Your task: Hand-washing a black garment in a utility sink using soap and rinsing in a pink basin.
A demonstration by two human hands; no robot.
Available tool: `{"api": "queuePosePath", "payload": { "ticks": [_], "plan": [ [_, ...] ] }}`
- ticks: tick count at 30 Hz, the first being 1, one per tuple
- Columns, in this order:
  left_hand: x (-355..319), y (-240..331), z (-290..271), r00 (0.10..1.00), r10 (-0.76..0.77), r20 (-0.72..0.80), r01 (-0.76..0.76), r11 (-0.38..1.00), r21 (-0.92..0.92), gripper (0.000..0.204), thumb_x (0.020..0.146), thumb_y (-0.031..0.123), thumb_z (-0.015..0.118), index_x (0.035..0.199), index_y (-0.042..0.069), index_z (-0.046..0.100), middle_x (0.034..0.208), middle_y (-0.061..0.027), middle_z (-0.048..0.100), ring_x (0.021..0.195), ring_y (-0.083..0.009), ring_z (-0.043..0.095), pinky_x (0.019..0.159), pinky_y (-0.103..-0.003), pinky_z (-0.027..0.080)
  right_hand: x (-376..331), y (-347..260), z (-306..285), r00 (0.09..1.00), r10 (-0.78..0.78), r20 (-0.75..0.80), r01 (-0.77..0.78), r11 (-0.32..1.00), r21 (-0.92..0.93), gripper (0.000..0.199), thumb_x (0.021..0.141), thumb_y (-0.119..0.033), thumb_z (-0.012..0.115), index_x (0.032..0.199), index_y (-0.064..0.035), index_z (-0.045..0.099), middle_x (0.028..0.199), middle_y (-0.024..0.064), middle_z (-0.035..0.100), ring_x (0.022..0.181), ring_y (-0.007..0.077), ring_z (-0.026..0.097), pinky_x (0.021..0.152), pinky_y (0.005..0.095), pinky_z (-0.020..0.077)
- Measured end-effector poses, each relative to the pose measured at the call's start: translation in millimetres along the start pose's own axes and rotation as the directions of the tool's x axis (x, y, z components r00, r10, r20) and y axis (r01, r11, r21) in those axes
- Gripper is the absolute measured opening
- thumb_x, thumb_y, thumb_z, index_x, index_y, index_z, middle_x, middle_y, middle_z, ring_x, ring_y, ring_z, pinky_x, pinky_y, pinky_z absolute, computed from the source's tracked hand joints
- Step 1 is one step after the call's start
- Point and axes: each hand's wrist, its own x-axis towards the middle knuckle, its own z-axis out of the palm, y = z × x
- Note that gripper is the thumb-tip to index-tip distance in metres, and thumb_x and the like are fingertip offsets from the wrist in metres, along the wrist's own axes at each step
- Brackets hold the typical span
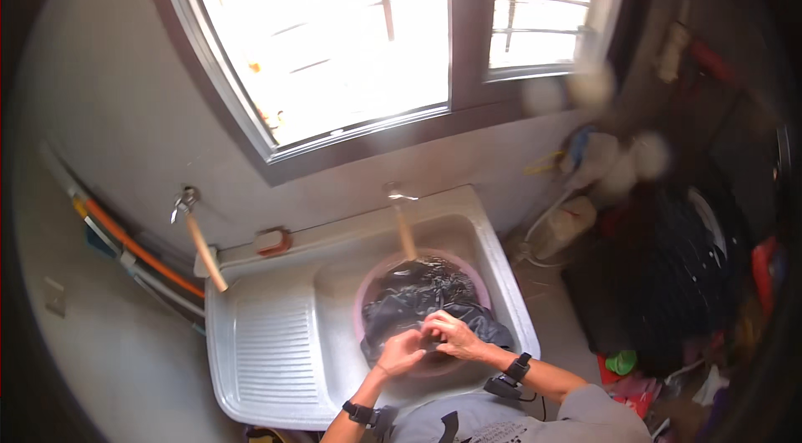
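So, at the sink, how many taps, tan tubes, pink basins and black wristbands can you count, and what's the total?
Taps: 2 (left tap, right tap)
Tan tubes: 2 (left tube, right tube)
Pink basin: 1
Black wristbands: 2 (left wristband, right wristband)
Total: 7

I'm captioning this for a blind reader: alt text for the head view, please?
A person's left hand and right hand are close together over dark, wet-looking cloth in a pink basin. It sits in a pale sink with a ribbed panel at left, beneath a bright, barred window.
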Motion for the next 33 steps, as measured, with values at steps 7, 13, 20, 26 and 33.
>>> {"api": "queuePosePath", "payload": {
  "ticks": [7,13,20,26,33],
  "plan": [
    [1,-22,4,0.999,0.036,-0.006,-0.036,0.973,-0.227,0.029,0.072,0.012,0.069,0.096,0.001,0.057,0.082,-0.0001,0.057,0.075,-0.0077,0.052,0.069,-0.023,0.045,2,-2,-2,0.999,-0.049,0.005,0.049,0.991,-0.126,0.031,0.064,-0.010,0.065,0.094,-0.0087,0.061,0.089,0.0070,0.061,0.087,0.0282,0.055,0.077,0.0377,0.0449],
    [2,-25,4,0.997,0.009,0.071,0.010,0.966,-0.260,0.025,0.074,0.005,0.068,0.096,0.000,0.057,0.088,0.0002,0.057,0.079,-0.0066,0.055,0.072,-0.022,0.046,3,1,-2,0.997,0.057,0.051,-0.049,0.990,-0.136,0.027,0.063,-0.008,0.063,0.090,-0.0068,0.060,0.086,0.0105,0.063,0.084,0.0299,0.060,0.071,0.0390,0.0469],
    [4,-20,10,0.996,-0.077,0.045,0.088,0.927,-0.363,0.020,0.067,0.001,0.069,0.083,0.002,0.058,0.081,0.0020,0.055,0.068,-0.0042,0.054,0.062,-0.019,0.045,2,-2,2,0.992,0.128,0.015,-0.125,0.986,-0.108,0.024,0.063,-0.007,0.061,0.086,-0.0072,0.062,0.083,0.0108,0.064,0.081,0.0295,0.062,0.068,0.0382,0.0477],
    [4,-51,20,0.989,-0.145,-0.030,0.141,0.983,-0.117,0.027,0.064,0.015,0.066,0.086,-0.001,0.064,0.078,-0.0114,0.065,0.071,-0.0182,0.062,0.067,-0.031,0.049,-1,7,15,0.985,0.171,-0.017,-0.171,0.979,-0.113,0.024,0.060,-0.011,0.060,0.084,-0.0071,0.064,0.079,0.0135,0.064,0.074,0.0311,0.062,0.068,0.0384,0.0496],
    [7,-30,30,0.982,0.128,-0.141,-0.094,0.970,0.223,0.013,0.065,0.007,0.060,0.076,0.002,0.053,0.067,-0.0100,0.054,0.063,-0.0212,0.055,0.060,-0.032,0.045,-5,5,17,0.980,0.187,-0.065,-0.194,0.973,-0.127,0.024,0.060,-0.012,0.060,0.083,-0.0048,0.064,0.077,0.0146,0.064,0.074,0.0325,0.062,0.067,0.0394,0.0498]
  ]
}}
